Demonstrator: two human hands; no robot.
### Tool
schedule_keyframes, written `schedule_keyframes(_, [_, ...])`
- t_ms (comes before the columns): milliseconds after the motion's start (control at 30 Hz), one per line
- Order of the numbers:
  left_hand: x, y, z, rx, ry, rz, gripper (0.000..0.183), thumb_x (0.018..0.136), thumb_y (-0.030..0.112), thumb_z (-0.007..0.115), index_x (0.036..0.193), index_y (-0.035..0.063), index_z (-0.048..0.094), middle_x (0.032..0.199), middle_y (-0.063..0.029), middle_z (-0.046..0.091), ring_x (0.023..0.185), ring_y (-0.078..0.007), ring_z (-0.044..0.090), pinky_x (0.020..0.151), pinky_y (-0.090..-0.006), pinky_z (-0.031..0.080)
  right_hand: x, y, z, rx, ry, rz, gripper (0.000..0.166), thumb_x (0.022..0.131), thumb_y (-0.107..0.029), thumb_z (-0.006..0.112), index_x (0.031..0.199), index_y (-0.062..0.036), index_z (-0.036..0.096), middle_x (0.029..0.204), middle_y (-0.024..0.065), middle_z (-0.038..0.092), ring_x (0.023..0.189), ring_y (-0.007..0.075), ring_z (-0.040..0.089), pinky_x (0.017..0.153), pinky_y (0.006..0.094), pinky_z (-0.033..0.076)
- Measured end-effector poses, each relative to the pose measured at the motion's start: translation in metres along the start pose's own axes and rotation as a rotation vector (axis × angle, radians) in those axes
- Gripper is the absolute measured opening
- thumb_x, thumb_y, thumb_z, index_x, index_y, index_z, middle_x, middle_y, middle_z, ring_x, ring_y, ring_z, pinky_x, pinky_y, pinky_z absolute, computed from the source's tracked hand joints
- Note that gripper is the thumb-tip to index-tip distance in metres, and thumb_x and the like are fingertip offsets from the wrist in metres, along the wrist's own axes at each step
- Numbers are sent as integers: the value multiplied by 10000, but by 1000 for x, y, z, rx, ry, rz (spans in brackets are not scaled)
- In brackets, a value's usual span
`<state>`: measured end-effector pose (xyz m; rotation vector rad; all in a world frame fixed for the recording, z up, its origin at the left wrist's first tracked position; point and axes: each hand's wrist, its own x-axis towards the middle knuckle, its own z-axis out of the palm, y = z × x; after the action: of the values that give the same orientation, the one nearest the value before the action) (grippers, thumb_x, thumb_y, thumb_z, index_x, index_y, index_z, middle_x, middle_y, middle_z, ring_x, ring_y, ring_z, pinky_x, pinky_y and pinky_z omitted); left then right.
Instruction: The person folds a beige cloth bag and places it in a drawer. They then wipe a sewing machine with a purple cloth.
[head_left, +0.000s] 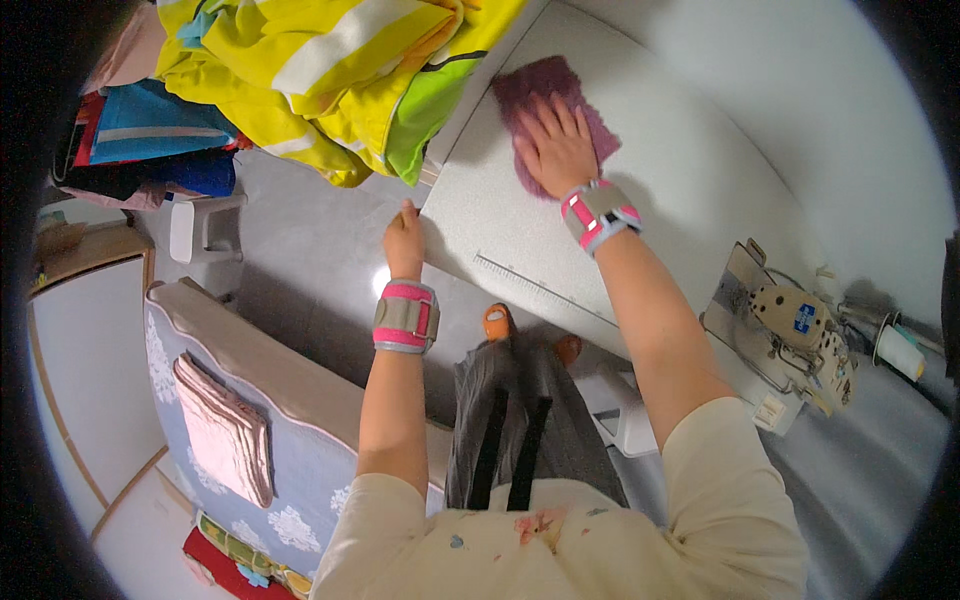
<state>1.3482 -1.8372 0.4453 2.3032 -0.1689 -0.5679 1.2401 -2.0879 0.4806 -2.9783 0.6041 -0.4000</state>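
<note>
My right hand (559, 150) lies flat on a fuzzy purple cloth (544, 82), fingers spread. Beneath the cloth is a pale, speckled sewing-machine table top (675, 180). At the table's left front corner, my left hand (406, 240) rests against the edge with its thumb upward. Its other fingers are mostly hidden, so whether they grip the edge is unclear. A printed ruler scale (540, 285) runs along the table's front edge. Each wrist wears a pink and grey strap, one on the left wrist (406, 316) and one on the right wrist (600, 214).
Right of my right forearm stands a sewing machine (799, 322) with a white thread cone (898, 351). Yellow reflective garments (337, 75) are heaped beyond the table's left edge. A padded blue surface (300, 450) at left bears folded pink cloth (225, 431). White stools (206, 229) stand nearby.
</note>
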Motion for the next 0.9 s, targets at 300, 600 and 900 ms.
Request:
schedule_keyframes(300, [2,18,21,239,143,74,601,955,409,304,811,-35,682,853,-281,635,866,-454,601,790,-487,463,16,-53,12,-114,98,102,472,907,-330,410,1302,-91,509,1401,129,437,1322,351,338,1096,545,194])
schedule_keyframes(600, [-8,-21,-3,-1115,-231,-70,498,1000,415,305,1323,65,451,1318,-105,505,1198,-240,487,1021,-367,372,-76,-145,-20,290,-60,-397,466,875,-300,525,1306,-123,517,1429,62,410,1363,273,294,1133,489,157])
schedule_keyframes(900, [-65,44,-12,64,275,821,346,847,32,520,1193,24,537,1217,-126,559,1121,-300,500,1012,-415,327,0,-28,-21,379,-138,-621,413,857,-257,543,1259,-165,560,1349,56,492,1273,253,412,1099,440,273])
